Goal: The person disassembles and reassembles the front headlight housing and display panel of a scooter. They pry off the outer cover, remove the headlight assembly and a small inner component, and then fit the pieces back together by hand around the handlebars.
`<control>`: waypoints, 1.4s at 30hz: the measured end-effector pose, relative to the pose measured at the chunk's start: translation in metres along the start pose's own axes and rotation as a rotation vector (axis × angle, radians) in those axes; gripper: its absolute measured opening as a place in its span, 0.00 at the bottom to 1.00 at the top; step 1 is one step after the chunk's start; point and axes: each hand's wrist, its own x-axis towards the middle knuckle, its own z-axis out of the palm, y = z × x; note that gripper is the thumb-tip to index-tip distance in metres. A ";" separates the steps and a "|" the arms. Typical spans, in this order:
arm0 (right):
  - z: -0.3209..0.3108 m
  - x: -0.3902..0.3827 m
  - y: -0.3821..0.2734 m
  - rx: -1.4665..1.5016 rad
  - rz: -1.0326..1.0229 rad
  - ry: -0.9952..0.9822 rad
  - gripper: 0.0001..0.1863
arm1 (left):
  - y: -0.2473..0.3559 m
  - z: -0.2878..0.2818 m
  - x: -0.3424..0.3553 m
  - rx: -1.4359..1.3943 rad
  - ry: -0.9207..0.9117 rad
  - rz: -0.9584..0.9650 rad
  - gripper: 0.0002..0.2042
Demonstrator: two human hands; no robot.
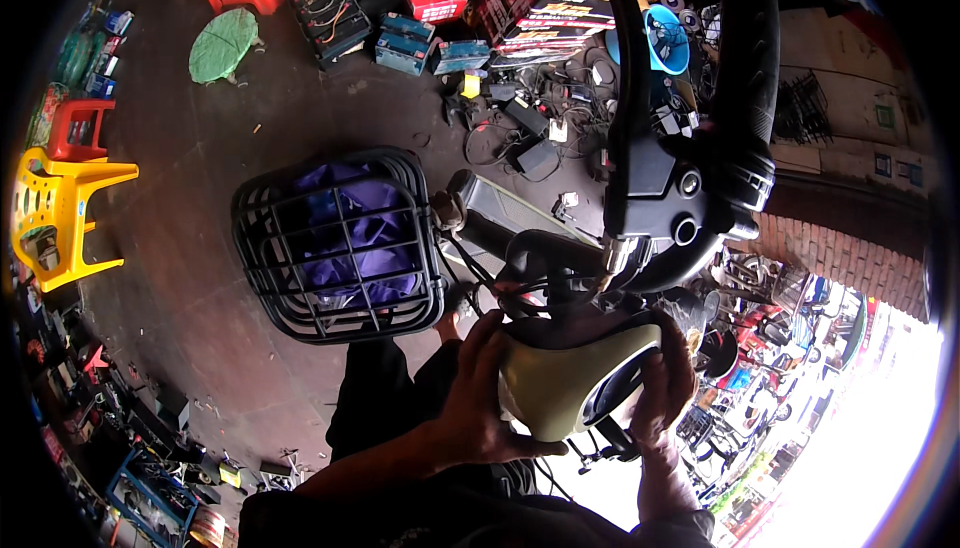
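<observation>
Pale plastic housing (545,373), with a dark rounded opening on its right side, clasped between both hands: the left hand (478,398) presses its left flank and the right hand (662,393) grips its right rim, near a black handlebar grip (750,68) and brake lever (630,78). To the left, purple cloth (362,233) shows through the bars of a black basket (432,248); a yellow plastic chair (75,210) stands toward the left edge of the floor (180,238), and stacked cartons (560,3) line its far edge.
</observation>
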 end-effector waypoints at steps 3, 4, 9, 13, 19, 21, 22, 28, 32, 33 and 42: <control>-0.008 0.004 0.015 -0.032 -0.020 0.034 0.19 | 0.013 -0.002 0.014 0.086 -0.043 0.000 0.67; -0.008 0.004 0.013 0.049 0.016 0.021 0.19 | 0.016 -0.001 0.018 0.125 -0.073 0.002 0.67; -0.003 0.002 0.000 0.243 0.122 -0.046 0.29 | 0.010 -0.001 0.012 0.166 0.004 0.103 0.65; -0.001 0.001 0.016 0.290 0.084 -0.117 0.30 | 0.005 -0.002 0.013 0.203 -0.033 0.114 0.64; 0.017 -0.001 0.032 0.313 0.022 -0.033 0.31 | 0.001 0.007 0.010 -0.204 -0.016 -0.067 0.56; 0.022 -0.004 0.035 0.381 0.021 -0.011 0.31 | 0.015 0.012 0.010 -0.494 0.063 -0.269 0.48; 0.019 -0.001 0.032 0.315 -0.045 -0.028 0.30 | 0.020 0.014 0.014 -0.557 0.114 -0.373 0.45; 0.020 0.015 0.018 0.623 0.018 -0.158 0.23 | 0.029 0.019 0.030 -0.396 0.207 -0.294 0.36; 0.040 0.024 0.049 0.709 0.004 -0.093 0.19 | 0.025 0.018 0.033 -0.442 0.258 -0.304 0.33; 0.045 0.027 0.058 0.656 -0.005 -0.066 0.20 | 0.019 0.016 0.036 -0.336 0.247 -0.266 0.30; 0.028 0.033 0.039 0.380 -0.086 -0.049 0.35 | 0.036 0.007 0.058 -0.217 0.092 -0.380 0.20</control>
